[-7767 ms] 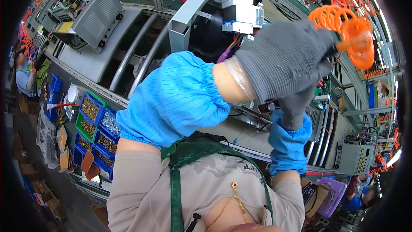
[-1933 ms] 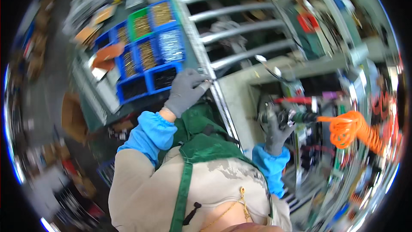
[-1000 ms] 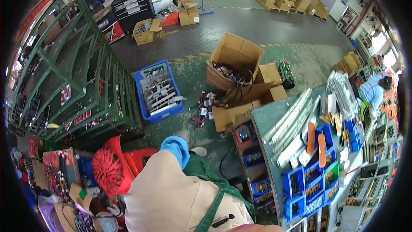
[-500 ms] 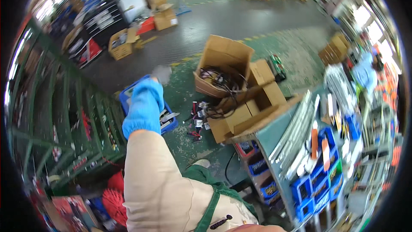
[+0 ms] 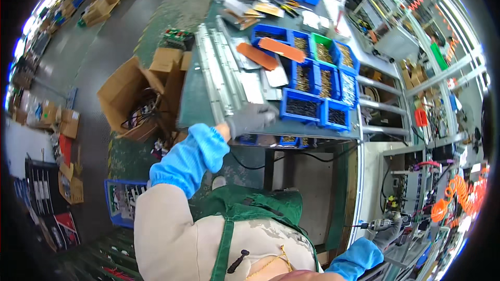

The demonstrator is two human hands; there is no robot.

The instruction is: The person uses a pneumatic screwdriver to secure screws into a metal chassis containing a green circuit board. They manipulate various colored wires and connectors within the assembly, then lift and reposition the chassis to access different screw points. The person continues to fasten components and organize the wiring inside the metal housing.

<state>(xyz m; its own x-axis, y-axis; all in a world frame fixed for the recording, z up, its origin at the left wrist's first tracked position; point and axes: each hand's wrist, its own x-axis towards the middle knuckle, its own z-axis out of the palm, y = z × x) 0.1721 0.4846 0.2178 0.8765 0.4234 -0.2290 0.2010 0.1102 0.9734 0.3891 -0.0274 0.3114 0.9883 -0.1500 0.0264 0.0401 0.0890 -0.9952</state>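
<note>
My left hand, in a dark grey glove and blue sleeve cover, is over the near edge of the green-topped bench. Its fingers stretch to the right, and nothing shows in them. Silver metal strips lie just beyond it, with a blue bin of dark screws to its right. Low on the right, my right hand, also gloved, is closed around a silver power screwdriver whose thin bit points left.
Several blue bins of small hardware and two orange-brown flat pieces are on the bench. Left of it stands an open cardboard box with cables. A blue crate sits on the floor. Orange coiled hoses hang at right.
My view has swung right toward the bench. My left hand has left the blue crate on the floor and is now at the bench edge. My right hand has come into view with the screwdriver.
</note>
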